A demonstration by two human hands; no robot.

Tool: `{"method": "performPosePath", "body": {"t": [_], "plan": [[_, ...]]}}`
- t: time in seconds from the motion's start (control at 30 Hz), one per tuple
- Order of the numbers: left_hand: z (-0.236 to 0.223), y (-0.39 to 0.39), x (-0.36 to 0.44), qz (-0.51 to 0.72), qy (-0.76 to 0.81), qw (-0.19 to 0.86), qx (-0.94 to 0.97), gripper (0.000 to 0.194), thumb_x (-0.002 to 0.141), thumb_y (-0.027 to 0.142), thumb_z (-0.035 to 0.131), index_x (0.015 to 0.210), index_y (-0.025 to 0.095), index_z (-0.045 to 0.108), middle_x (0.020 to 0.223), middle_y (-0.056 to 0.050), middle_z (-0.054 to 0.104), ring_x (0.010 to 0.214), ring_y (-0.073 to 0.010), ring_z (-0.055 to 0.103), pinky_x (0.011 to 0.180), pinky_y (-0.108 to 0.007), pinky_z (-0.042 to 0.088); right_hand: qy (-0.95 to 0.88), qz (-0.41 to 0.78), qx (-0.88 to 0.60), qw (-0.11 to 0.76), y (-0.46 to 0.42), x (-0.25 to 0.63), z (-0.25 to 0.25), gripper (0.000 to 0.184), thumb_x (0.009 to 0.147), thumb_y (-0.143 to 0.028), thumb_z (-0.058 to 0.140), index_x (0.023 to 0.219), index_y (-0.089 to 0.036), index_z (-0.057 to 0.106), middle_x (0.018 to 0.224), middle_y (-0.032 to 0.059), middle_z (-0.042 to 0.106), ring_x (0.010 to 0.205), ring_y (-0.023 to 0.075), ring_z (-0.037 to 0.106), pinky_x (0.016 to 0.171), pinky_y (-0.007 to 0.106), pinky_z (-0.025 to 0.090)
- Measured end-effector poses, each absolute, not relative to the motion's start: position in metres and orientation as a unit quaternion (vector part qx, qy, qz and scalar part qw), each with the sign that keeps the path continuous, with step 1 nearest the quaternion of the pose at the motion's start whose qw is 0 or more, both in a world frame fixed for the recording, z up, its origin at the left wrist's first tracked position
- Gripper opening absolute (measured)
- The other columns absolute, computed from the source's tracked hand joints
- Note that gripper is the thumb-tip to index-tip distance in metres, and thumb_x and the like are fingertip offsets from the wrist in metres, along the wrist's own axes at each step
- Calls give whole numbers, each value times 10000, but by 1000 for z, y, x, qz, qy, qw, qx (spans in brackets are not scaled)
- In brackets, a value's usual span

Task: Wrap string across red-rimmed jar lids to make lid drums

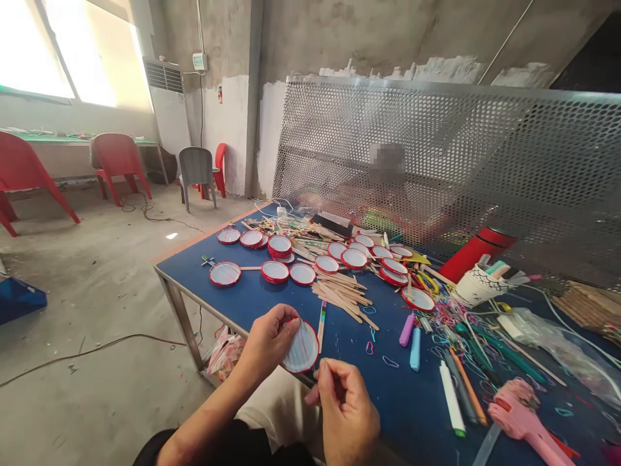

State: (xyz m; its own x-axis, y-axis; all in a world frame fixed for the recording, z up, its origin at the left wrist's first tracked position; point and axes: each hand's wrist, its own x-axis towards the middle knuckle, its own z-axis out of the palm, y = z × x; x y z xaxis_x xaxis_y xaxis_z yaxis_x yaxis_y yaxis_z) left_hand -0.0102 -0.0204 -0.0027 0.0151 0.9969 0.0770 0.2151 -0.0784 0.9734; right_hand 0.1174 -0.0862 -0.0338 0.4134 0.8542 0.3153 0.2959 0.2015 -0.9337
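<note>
My left hand (275, 333) grips a round white disc (301, 349) with a red rim, thumb on its face and fingers at the upper left edge. Faint pale and reddish streaks cross the disc. Beside its lower right edge, my right hand (347, 404) has thumb and forefinger pinched together; what lies between them is too small to make out. Just past the disc, a wooden stick (321, 323) with coloured bands at one end lies on the blue tabletop (388, 388). Several more red-rimmed discs (303, 274) lie farther back, some stacked.
Loose wooden sticks (344, 294) spread across the table's middle. On the right are a pink glue gun (521, 414), markers (452, 398), coloured loops, a pen cup (478, 285) and a red bottle (478, 254). A perforated metal panel (436, 149) stands along the back.
</note>
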Motion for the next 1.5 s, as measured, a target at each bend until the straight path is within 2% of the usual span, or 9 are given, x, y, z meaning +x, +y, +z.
{"method": "performPosePath", "body": {"t": [0.3,0.57,0.77,1.0,1.1,1.2,1.33,1.43,1.5], "plan": [[1,-23,-12,446,532,409,593,178,837,354,514,819,192,584,668,32,526,617,-136,447,550,-224,358,-494,234,-584,600,-85,118,-33,330,931,-525,552,831,-216,615,497,-69,601,456,124,589,587,227,458],[-4,-21,-12,461,522,402,595,159,839,333,516,806,193,583,664,37,535,613,-132,457,560,-227,361,-476,248,-599,594,-84,120,-36,359,906,-564,569,828,-219,626,500,-33,648,526,169,659,595,251,497],[-5,-19,-14,469,523,404,586,186,840,363,518,818,191,583,644,44,505,586,-126,432,534,-225,342,-452,267,-579,624,-82,120,-38,319,912,-522,578,831,-214,602,540,-61,593,380,111,548,491,238,463],[-1,-24,-15,448,501,389,631,172,875,324,519,843,184,614,699,24,582,632,-127,480,587,-227,371,-484,311,-572,585,-80,118,-27,397,876,-526,600,1017,-166,690,705,25,712,355,103,513,414,234,459],[1,-24,-21,429,475,396,658,172,878,319,539,857,175,630,747,4,623,669,-133,511,622,-233,387,-508,339,-569,550,-77,122,-21,392,878,-507,594,996,-156,723,564,-4,655,350,115,501,394,225,447],[5,-21,-31,400,428,466,663,247,876,400,585,887,160,641,776,-18,644,689,-143,534,627,-237,401,-522,384,-548,529,-72,128,-17,383,852,-516,622,914,-153,727,464,-32,580,354,126,520,393,218,447],[7,-16,-40,381,350,571,638,451,811,559,672,1009,155,637,819,-23,636,723,-153,550,627,-233,423,-461,462,-523,548,-69,133,-12,411,782,-554,697,863,-152,683,575,-3,652,378,118,554,379,206,437],[4,-15,-41,402,330,597,611,573,782,648,667,1082,166,590,773,13,574,676,-139,515,582,-224,419,-404,502,-510,569,-69,134,-7,436,758,-559,731,881,-145,666,579,2,655,402,126,579,362,190,411],[0,-14,-40,425,333,578,612,575,785,673,649,1043,164,579,768,19,554,669,-131,490,577,-220,413,-376,517,-500,584,-69,132,-4,439,741,-550,755,881,-147,652,591,2,662,428,134,605,386,194,440]]}}
